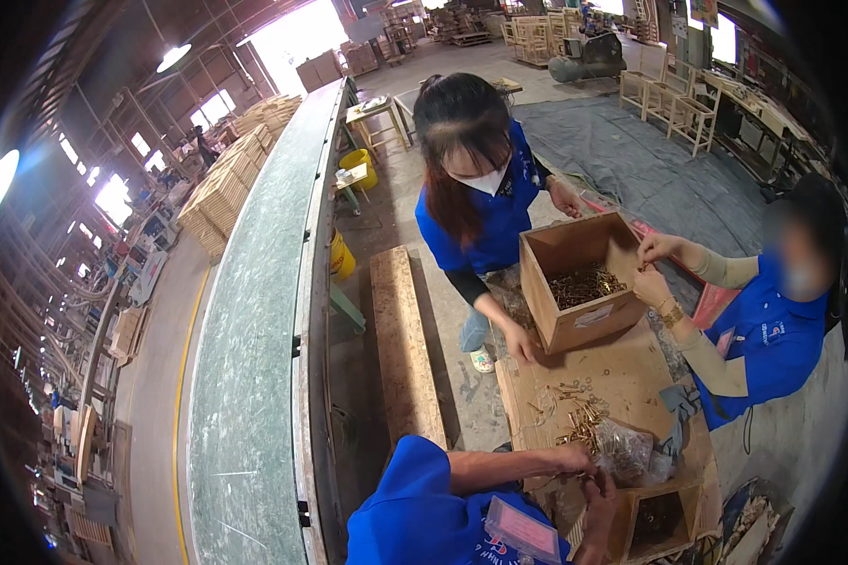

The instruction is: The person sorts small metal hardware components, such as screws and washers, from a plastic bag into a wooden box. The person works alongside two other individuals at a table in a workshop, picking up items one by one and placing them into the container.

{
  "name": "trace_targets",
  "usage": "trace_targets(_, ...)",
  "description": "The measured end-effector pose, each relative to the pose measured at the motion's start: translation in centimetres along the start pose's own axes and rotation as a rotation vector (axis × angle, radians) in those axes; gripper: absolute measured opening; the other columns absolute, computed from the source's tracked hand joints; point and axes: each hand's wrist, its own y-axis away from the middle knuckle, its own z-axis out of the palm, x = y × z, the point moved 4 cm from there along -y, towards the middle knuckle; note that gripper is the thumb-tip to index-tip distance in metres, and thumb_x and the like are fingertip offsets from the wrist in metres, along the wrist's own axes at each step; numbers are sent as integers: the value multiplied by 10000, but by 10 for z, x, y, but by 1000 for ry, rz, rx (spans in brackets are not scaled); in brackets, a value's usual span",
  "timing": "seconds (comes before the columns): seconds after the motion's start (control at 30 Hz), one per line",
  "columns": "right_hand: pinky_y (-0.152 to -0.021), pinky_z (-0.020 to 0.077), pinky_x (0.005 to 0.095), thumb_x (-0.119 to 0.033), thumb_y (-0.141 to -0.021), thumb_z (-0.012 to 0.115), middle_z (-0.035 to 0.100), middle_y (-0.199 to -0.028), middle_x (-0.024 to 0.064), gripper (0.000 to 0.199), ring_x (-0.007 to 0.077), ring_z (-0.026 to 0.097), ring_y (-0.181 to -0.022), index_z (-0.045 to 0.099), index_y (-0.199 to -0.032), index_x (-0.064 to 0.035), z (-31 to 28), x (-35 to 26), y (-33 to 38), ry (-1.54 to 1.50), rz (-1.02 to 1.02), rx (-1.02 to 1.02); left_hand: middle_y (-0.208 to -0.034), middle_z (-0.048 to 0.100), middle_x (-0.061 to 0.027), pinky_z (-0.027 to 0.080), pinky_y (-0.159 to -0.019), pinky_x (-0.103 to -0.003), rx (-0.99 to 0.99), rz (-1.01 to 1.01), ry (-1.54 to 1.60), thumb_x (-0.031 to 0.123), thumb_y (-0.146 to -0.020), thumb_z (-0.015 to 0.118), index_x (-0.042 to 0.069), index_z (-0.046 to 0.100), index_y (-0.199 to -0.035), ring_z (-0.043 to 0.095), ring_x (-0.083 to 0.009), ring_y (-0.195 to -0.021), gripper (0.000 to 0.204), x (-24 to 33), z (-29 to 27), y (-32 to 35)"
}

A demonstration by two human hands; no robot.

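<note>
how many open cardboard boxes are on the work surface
2. A large open brown cardboard box of brass-coloured screws stands tilted at the far end between two co-workers; a small open cardboard box sits at the near end by the person's right hand. Others may be hidden.

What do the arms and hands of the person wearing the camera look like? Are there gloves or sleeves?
No gloves: the left hand and the right hand are bare. The bright blue short sleeve ends near the elbow, so the left forearm is uncovered. No watch, ring or bracelet shows. The matching blue shirt front carries a small red and white printed mark. The right arm is mostly hidden.
</note>
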Motion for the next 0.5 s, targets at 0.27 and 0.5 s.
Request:
trace_targets(0.27,-876,520,306,-96,-798,765,639,-1075,52,540,163,612,-1008,545,-1286,-20,-8,14,-13,30,-190,-21,-671,637,-55,388,-419,-310,169,22,110,255,-838,666,27,718,-888,517,-136,-492,239,-6,19,-7)
trace_targets(0.5,-930,517,317,-46,-822,764,634,-1200,71,556,146,614,-1064,527,-1325,-34,-17,-1,-24,147,-233,-32,-651,600,-10,346,-430,-265,60,18,360,219,-918,617,46,680,-954,481,-98,-478,188,-6,23,-20)
